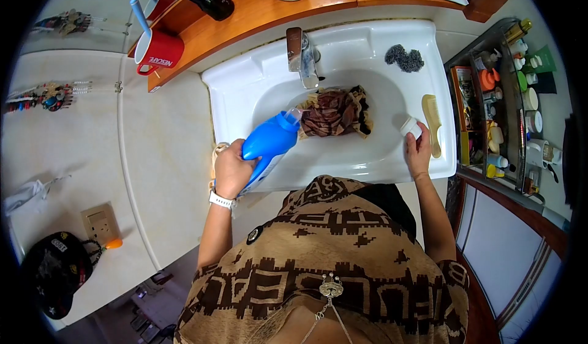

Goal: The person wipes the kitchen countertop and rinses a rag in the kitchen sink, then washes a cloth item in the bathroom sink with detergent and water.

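My left hand (pixel 231 168) is wrapped round the handle of a blue detergent bottle (pixel 269 139). The bottle is tilted, its clear spout pointing over the bunched brown patterned cloth (pixel 334 112) in the white sink (pixel 392 160). Between the fingers of my right hand (pixel 419 151) is a white cap (pixel 411 127), near the sink's right rim. A pale yellow comb (pixel 432 125) lies on that rim just beside my right hand. Above the cloth stands the metal faucet (pixel 302 59).
A dark grey scrubbing pad (pixel 404 59) rests at the sink's back right corner. On the wooden shelf (pixel 263 16) behind are a red mug (pixel 159 49), a black bottle (pixel 207 1) and other containers. To the right, a rack (pixel 474 111) holds several bottles. A black cap (pixel 56 270) hangs at left.
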The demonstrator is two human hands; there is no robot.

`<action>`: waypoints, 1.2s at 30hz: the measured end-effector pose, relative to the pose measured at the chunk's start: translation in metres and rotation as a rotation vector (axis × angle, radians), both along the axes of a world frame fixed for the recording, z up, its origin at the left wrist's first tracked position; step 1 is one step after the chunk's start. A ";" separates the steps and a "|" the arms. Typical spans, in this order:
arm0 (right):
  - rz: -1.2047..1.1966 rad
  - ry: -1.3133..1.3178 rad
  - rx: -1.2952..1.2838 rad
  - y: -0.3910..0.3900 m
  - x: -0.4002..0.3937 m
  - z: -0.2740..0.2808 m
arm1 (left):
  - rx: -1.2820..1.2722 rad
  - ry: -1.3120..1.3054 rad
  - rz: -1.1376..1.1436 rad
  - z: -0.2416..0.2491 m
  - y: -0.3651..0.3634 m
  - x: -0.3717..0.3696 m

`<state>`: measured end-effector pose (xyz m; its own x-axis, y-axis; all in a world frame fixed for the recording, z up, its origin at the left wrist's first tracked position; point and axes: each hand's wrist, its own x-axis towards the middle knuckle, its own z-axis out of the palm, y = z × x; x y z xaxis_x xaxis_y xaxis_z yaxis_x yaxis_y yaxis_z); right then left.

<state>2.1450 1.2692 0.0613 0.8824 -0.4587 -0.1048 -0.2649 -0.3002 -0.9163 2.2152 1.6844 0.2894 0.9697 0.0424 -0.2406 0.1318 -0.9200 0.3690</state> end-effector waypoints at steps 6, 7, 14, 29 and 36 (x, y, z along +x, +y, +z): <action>0.041 -0.083 -0.131 -0.003 0.000 -0.012 | -0.254 -0.116 0.075 -0.005 0.016 -0.012; 0.043 -0.085 -0.132 -0.003 0.000 -0.012 | -0.255 -0.117 0.076 -0.004 0.016 -0.013; 0.014 -0.090 -0.080 0.000 0.000 -0.009 | -0.265 -0.081 0.059 0.013 -0.004 -0.015; -0.006 -0.021 -0.013 0.002 0.001 0.001 | -0.003 -0.029 -0.204 0.001 -0.035 -0.011; 0.007 -0.134 -0.126 0.001 0.002 -0.002 | 0.067 0.009 -0.224 0.009 -0.041 -0.008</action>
<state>2.1474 1.2707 0.0598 0.8879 -0.4544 0.0717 -0.1407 -0.4166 -0.8981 2.2077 1.6438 0.2983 0.9544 -0.1575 -0.2536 -0.0754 -0.9491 0.3059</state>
